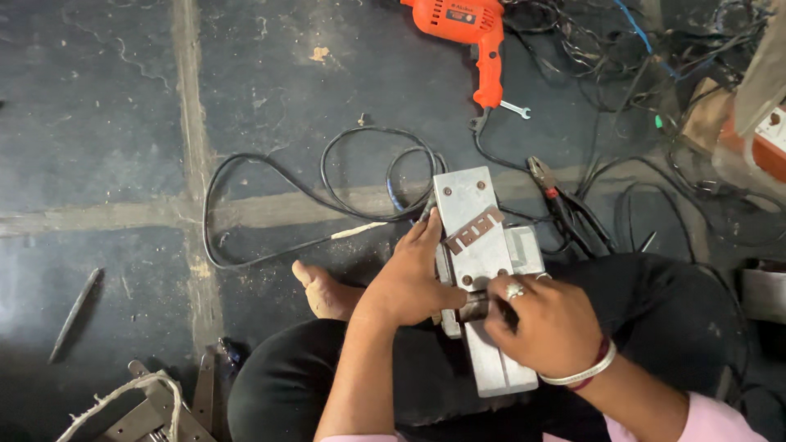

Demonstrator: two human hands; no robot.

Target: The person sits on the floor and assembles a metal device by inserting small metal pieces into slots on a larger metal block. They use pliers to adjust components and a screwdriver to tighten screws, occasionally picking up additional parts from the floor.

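Grey cast-metal power planer, flat-soled and turned base-up [479, 245], lies across the lap of the seated person, whose black trousers [655, 303] carry it above the dark stone floor [98, 123]. Nearest, the right hand [544, 323], ringed and wearing a white bangle, is closed with fingertips pinched at the cutter drum [477, 307] in the gap of the sole; what it pinches I cannot tell. The left hand [409, 278] wraps the planer's left edge, fingers curled on it, steadying. Judged from this, the work at the drum goes best with the left hand holding the body dead still and fingers kept off the blade edge. Beyond, a black cable [270, 176] loops on the floor; dark pliers [553, 192] lie near. Farthest, an orange electric drill [471, 33] rests by a small spanner [516, 108]. No container shows its contents.
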